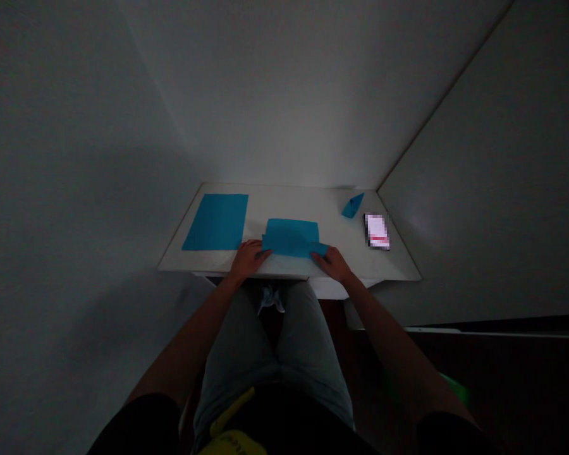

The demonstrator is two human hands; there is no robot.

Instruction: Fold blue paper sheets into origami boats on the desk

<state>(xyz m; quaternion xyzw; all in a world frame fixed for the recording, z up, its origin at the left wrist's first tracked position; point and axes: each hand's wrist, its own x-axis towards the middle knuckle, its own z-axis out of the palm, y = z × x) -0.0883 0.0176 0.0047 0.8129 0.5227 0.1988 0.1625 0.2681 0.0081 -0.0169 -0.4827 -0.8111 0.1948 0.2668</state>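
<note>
Blue paper (291, 235) on counter (303, 201), near flap folded over, sits askew. Right hand (332, 260) pinches flap's right end; left hand (250, 258) curled at its left end, can't tell if pinching. Best to square flap ends, hold flat, then press crease evenly. Relative to blue paper: flat blue sheet (218, 221) left, folded blue piece (353, 205) far right, blurred device (377, 230) right; none blocks hands.
</note>
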